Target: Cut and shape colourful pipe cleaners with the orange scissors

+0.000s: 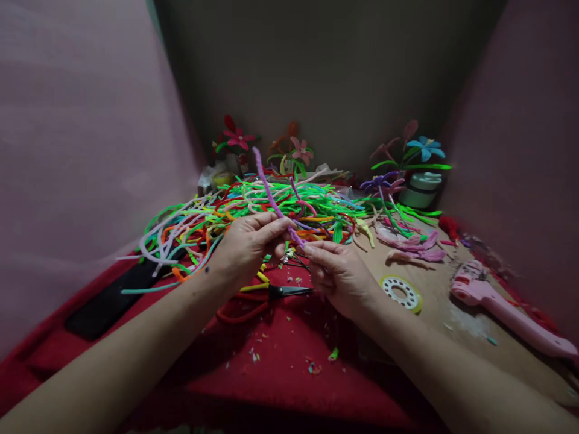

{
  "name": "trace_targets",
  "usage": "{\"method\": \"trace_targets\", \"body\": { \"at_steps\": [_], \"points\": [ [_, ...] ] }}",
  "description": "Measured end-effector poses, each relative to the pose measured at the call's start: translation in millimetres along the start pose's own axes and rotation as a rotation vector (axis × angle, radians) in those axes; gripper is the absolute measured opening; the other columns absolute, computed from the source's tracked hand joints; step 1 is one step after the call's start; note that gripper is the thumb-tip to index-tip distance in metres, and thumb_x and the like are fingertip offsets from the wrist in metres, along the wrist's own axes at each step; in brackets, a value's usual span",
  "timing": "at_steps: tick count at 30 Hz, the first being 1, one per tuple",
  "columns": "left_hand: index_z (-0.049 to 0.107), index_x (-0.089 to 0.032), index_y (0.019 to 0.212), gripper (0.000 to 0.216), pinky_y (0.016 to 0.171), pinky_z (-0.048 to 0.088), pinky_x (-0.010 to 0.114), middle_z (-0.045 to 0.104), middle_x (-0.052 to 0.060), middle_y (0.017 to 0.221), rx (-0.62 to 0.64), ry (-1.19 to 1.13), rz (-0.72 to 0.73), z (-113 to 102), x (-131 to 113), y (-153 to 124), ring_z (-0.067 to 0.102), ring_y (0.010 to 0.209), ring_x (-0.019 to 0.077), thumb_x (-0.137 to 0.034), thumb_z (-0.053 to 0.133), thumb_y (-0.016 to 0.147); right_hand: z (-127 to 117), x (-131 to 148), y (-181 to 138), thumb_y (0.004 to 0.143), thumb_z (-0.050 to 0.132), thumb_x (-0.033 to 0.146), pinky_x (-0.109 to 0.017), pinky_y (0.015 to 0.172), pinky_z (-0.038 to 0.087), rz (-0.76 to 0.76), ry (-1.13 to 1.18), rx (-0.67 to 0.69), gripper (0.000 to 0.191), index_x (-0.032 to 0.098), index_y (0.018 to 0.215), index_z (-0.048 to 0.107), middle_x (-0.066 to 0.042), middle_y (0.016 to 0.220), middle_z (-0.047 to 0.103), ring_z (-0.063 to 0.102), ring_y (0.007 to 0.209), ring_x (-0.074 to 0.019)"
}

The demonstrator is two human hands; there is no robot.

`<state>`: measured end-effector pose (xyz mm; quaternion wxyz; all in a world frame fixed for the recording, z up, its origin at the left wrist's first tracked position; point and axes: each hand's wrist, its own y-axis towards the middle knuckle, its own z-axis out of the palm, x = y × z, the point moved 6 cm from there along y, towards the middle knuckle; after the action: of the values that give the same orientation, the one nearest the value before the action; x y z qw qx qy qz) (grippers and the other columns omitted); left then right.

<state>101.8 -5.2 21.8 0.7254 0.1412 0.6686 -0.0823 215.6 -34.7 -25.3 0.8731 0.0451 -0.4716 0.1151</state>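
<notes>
The purple pipe cleaner (271,196) pinched between the left hand (246,244) and the right hand (339,274) is fuzzy and matt, same as the whole neon heap (217,211) at 12 o'clock behind it. Underneath is a red cloth (280,355), felt-like, matt, kinda linty. The scissors (284,292) at 6 o'clock from the hands have dark blades with a faint sheen, so probably metal. At 3 o'clock there's a brown board (452,289), matt, cardboard or wood, can't tell which. The pink glue gun (506,310) at 4 o'clock is smooth plastic, slightly glossy. The white jar (420,190) at 2 o'clock looks like smooth plastic too.
</notes>
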Motion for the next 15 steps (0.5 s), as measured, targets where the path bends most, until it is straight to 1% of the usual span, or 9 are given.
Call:
{"method": "trace_targets", "body": {
  "at_steps": [2,4,6,8,10,13,14,15],
  "points": [
    [0.059,-0.013,0.070,0.017,0.039,0.034,0.016,0.050,-0.003,0.046,-0.002,-0.022,0.030,1,1,2,0.042,0.039,0.0054,-0.029,0.061,0.076,3,-2,-2,0.068,0.068,0.025,-0.016,0.031,0.010,0.025,-0.027,0.023,0.015,0.016,0.071,0.058,0.012,0.039,0.032,0.017,0.032,-0.0012],
    [0.058,-0.014,0.070,0.014,0.040,0.033,0.015,0.048,-0.004,0.046,-0.011,-0.070,0.047,1,2,2,0.041,0.039,0.0045,-0.026,0.062,0.076,5,-3,-4,0.067,0.068,0.023,-0.015,0.030,0.012,0.044,-0.047,0.051,0.014,0.016,0.068,0.056,0.012,0.038,0.034,0.020,0.031,-0.0011],
    [0.057,-0.014,0.072,0.012,0.041,0.034,0.015,0.047,-0.005,0.047,-0.004,-0.130,0.032,3,4,2,0.041,0.039,0.0034,-0.024,0.064,0.075,9,-4,-6,0.070,0.065,0.023,-0.014,0.031,0.022,0.060,-0.029,0.110,0.011,0.017,0.073,0.056,0.008,0.042,0.046,0.030,0.031,-0.0026],
    [0.058,-0.013,0.073,0.011,0.043,0.038,0.014,0.050,-0.005,0.051,0.018,-0.175,-0.005,7,7,0,0.045,0.042,0.0032,-0.022,0.065,0.073,14,-5,-7,0.073,0.062,0.026,-0.017,0.037,0.037,0.075,0.012,0.181,0.013,0.017,0.082,0.057,0.003,0.053,0.059,0.044,0.036,-0.0063],
    [0.058,-0.013,0.073,0.012,0.045,0.043,0.016,0.055,-0.002,0.056,0.091,-0.188,-0.058,14,12,-3,0.052,0.045,0.0061,-0.022,0.064,0.074,16,-6,-6,0.075,0.061,0.027,-0.022,0.044,0.046,0.074,0.056,0.211,0.014,0.016,0.083,0.058,-0.001,0.060,0.064,0.053,0.041,-0.0091],
    [0.057,-0.014,0.076,0.013,0.041,0.047,0.025,0.057,-0.001,0.056,0.249,-0.218,-0.100,26,18,-8,0.057,0.042,0.0133,-0.026,0.060,0.077,15,-6,-4,0.071,0.064,0.025,-0.022,0.045,0.047,0.052,0.108,0.188,0.013,0.014,0.076,0.059,0.000,0.058,0.064,0.054,0.041,-0.0085],
    [0.057,-0.014,0.077,0.012,0.041,0.048,0.027,0.057,-0.001,0.056,0.275,-0.233,-0.101,27,19,-8,0.057,0.041,0.0141,-0.026,0.059,0.077,14,-5,-3,0.069,0.065,0.023,-0.020,0.043,0.045,0.042,0.116,0.169,0.012,0.014,0.075,0.060,0.000,0.057,0.063,0.053,0.041,-0.0080],
    [0.057,-0.015,0.078,0.012,0.042,0.048,0.027,0.057,-0.001,0.057,0.274,-0.246,-0.099,27,19,-8,0.057,0.042,0.0137,-0.026,0.059,0.077,13,-4,-3,0.068,0.066,0.022,-0.019,0.041,0.044,0.039,0.116,0.148,0.012,0.013,0.073,0.061,0.000,0.055,0.063,0.051,0.040,-0.0074]
  ]
}}
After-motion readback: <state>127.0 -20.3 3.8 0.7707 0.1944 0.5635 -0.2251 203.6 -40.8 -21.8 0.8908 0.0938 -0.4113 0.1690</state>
